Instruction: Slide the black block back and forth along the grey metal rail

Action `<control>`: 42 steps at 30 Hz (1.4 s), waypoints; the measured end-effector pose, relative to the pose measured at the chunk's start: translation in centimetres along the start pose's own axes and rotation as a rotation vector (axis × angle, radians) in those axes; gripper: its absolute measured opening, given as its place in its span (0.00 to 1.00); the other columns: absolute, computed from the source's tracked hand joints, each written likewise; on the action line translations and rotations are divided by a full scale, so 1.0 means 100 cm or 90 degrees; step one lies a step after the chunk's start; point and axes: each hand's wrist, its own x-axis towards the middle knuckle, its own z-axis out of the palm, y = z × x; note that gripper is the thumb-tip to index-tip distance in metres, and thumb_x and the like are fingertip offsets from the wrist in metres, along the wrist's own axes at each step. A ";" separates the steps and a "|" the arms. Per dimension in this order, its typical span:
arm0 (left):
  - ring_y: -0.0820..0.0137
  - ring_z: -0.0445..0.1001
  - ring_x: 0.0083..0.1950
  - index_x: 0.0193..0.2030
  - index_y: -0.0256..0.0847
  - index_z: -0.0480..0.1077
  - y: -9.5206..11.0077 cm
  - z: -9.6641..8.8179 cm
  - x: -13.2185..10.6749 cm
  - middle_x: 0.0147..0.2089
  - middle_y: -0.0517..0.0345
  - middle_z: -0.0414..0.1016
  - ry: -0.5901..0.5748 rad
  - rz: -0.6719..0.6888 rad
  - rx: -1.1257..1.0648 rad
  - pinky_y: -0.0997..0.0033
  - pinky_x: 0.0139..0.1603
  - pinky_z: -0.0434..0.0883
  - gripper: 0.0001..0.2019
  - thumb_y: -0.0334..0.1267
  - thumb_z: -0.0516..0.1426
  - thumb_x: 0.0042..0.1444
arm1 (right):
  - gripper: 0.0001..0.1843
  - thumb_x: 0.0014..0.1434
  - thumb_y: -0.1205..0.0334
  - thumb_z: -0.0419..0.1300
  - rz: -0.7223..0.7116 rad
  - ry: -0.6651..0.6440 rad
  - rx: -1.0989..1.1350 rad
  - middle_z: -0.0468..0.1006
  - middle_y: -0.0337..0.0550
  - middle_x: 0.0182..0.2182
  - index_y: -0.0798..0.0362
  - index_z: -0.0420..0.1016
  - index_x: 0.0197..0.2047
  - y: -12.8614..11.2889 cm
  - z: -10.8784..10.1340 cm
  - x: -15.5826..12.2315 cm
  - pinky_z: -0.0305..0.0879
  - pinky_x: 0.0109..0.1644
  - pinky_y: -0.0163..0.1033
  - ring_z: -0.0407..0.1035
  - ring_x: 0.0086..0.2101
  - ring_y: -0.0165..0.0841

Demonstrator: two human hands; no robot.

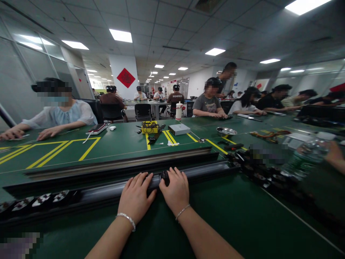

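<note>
A long black channel with a shiny grey inner face [102,192] lies across the green table in front of me. My left hand [136,198] rests over it, fingers stretched out and thumb apart. Just to its right, my right hand [176,192] has its thumb and fingers around a small black part [164,176] in the channel; the fingers hide much of it. Several black pieces with pale, patterned faces [60,196] sit in a row at the channel's left end.
A second long dark rail [121,163] lies behind the channel. Dark parts [258,172] are heaped at right, near a clear plastic bottle [304,158] and another person's hand [335,154]. Farther back stand a yellow basket of cables [150,127], a grey box [179,129] and a metal bowl [226,131].
</note>
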 end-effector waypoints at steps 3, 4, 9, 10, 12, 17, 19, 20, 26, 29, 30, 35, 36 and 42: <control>0.62 0.59 0.60 0.56 0.46 0.61 -0.001 0.001 -0.001 0.59 0.56 0.64 0.002 0.003 0.000 0.57 0.59 0.56 0.23 0.45 0.49 0.53 | 0.20 0.51 0.60 0.53 0.002 0.007 0.001 0.71 0.48 0.49 0.57 0.73 0.45 0.000 0.000 0.000 0.42 0.59 0.43 0.59 0.53 0.38; 0.62 0.59 0.60 0.56 0.46 0.61 -0.001 0.002 -0.001 0.59 0.56 0.63 0.002 0.003 -0.001 0.57 0.59 0.56 0.23 0.45 0.49 0.53 | 0.19 0.51 0.60 0.53 0.002 0.011 -0.001 0.71 0.48 0.49 0.57 0.73 0.45 0.001 0.001 0.000 0.43 0.59 0.44 0.59 0.53 0.38; 0.62 0.59 0.60 0.57 0.47 0.61 0.001 0.001 0.000 0.59 0.56 0.63 -0.012 -0.008 -0.008 0.57 0.58 0.56 0.23 0.45 0.49 0.53 | 0.19 0.50 0.62 0.53 0.002 0.034 -0.002 0.72 0.49 0.48 0.58 0.73 0.44 0.004 0.002 0.001 0.45 0.59 0.42 0.60 0.52 0.37; 0.62 0.59 0.60 0.57 0.47 0.61 0.001 0.001 0.000 0.59 0.56 0.63 -0.013 -0.008 -0.008 0.57 0.58 0.56 0.23 0.46 0.49 0.53 | 0.19 0.50 0.62 0.53 0.002 0.035 -0.002 0.72 0.49 0.48 0.58 0.73 0.44 0.004 0.002 0.001 0.45 0.58 0.42 0.60 0.52 0.37; 0.62 0.59 0.60 0.56 0.47 0.61 0.001 0.000 0.000 0.59 0.56 0.63 -0.011 -0.006 -0.008 0.57 0.58 0.56 0.23 0.45 0.50 0.53 | 0.18 0.50 0.62 0.53 0.000 0.036 -0.003 0.72 0.49 0.48 0.58 0.74 0.43 0.005 0.002 0.002 0.46 0.58 0.42 0.60 0.52 0.37; 0.62 0.60 0.59 0.56 0.47 0.62 0.000 0.001 0.000 0.58 0.56 0.64 0.002 -0.006 -0.011 0.58 0.58 0.56 0.23 0.45 0.51 0.52 | 0.18 0.50 0.61 0.53 -0.012 0.027 -0.015 0.72 0.49 0.48 0.58 0.73 0.43 0.006 0.001 0.002 0.47 0.58 0.42 0.60 0.52 0.37; 0.62 0.60 0.59 0.56 0.47 0.62 0.000 0.001 0.000 0.58 0.56 0.64 0.004 -0.005 -0.010 0.58 0.58 0.56 0.23 0.45 0.50 0.52 | 0.18 0.50 0.61 0.53 -0.016 0.027 -0.020 0.72 0.50 0.48 0.58 0.73 0.43 0.006 0.001 0.002 0.47 0.58 0.42 0.60 0.52 0.37; 0.62 0.60 0.59 0.56 0.47 0.62 0.000 0.001 0.000 0.58 0.56 0.64 0.003 -0.005 -0.009 0.57 0.58 0.56 0.23 0.45 0.50 0.52 | 0.18 0.50 0.61 0.53 -0.016 0.028 -0.021 0.72 0.50 0.48 0.58 0.73 0.43 0.006 0.001 0.002 0.47 0.58 0.42 0.60 0.52 0.37; 0.62 0.60 0.59 0.56 0.47 0.62 0.000 0.000 0.000 0.58 0.56 0.64 0.005 -0.002 -0.007 0.57 0.58 0.56 0.23 0.45 0.50 0.53 | 0.18 0.50 0.61 0.53 -0.013 0.022 -0.016 0.72 0.51 0.48 0.58 0.73 0.43 0.005 0.001 0.003 0.47 0.57 0.42 0.60 0.52 0.38; 0.62 0.60 0.59 0.56 0.47 0.62 0.000 0.000 0.000 0.58 0.55 0.64 0.006 -0.005 -0.009 0.57 0.59 0.56 0.23 0.45 0.50 0.52 | 0.18 0.50 0.61 0.53 -0.007 0.023 -0.013 0.72 0.50 0.48 0.58 0.73 0.43 0.005 0.002 0.003 0.47 0.57 0.42 0.61 0.52 0.38; 0.62 0.60 0.59 0.56 0.47 0.61 0.000 0.001 0.000 0.58 0.55 0.64 0.005 -0.007 -0.009 0.57 0.59 0.56 0.23 0.45 0.50 0.52 | 0.18 0.50 0.61 0.53 -0.007 0.024 -0.012 0.72 0.50 0.48 0.58 0.73 0.43 0.005 0.002 0.003 0.47 0.57 0.43 0.61 0.52 0.38; 0.62 0.60 0.59 0.56 0.47 0.62 0.001 0.000 0.000 0.58 0.56 0.64 0.005 -0.006 -0.008 0.57 0.59 0.56 0.23 0.45 0.51 0.52 | 0.19 0.49 0.62 0.53 -0.005 0.023 -0.004 0.73 0.51 0.47 0.59 0.73 0.43 0.005 0.000 0.004 0.49 0.57 0.42 0.62 0.51 0.38; 0.62 0.61 0.59 0.56 0.47 0.62 0.001 0.000 0.000 0.58 0.56 0.65 0.005 -0.005 -0.007 0.57 0.58 0.56 0.23 0.45 0.50 0.52 | 0.19 0.49 0.63 0.53 -0.004 0.022 -0.002 0.73 0.51 0.47 0.59 0.73 0.44 0.005 -0.001 0.004 0.50 0.56 0.41 0.62 0.50 0.38; 0.61 0.60 0.59 0.56 0.47 0.61 0.001 0.000 0.000 0.58 0.56 0.64 0.000 -0.003 -0.003 0.56 0.58 0.56 0.23 0.45 0.50 0.52 | 0.19 0.49 0.62 0.53 -0.010 0.030 0.007 0.73 0.50 0.46 0.59 0.73 0.43 0.006 -0.002 0.004 0.50 0.56 0.41 0.62 0.50 0.38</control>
